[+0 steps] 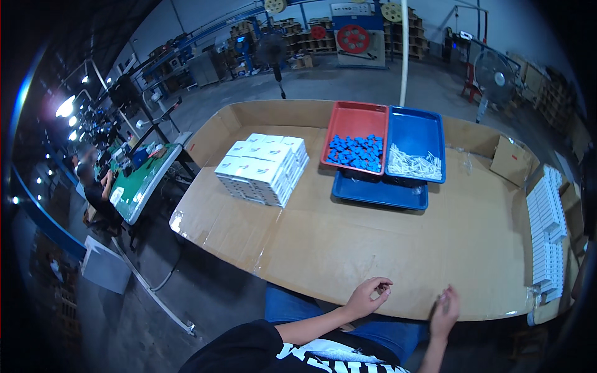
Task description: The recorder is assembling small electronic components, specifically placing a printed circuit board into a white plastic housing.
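My left hand (368,298) hovers over the near edge of the cardboard-covered table (323,242). Its fingers curl loosely, with a gap between thumb and fingertips, and no object shows in them. To its right, my right hand (445,312) is raised at the same edge, slightly blurred, fingers apart and nothing visible in it. Both hands are apart from each other. Farther off, a red tray (333,124) holds small blue parts (356,152), and a blue tray (415,121) beside it holds white stick-like pieces (413,163).
Below these trays sits another blue tray (379,194). A block of stacked white boxes (261,168) stands at the left; rows of white pieces (546,233) line the right edge. Raised cardboard walls rim the back. Another person (99,186) sits at a green table (146,180) far left.
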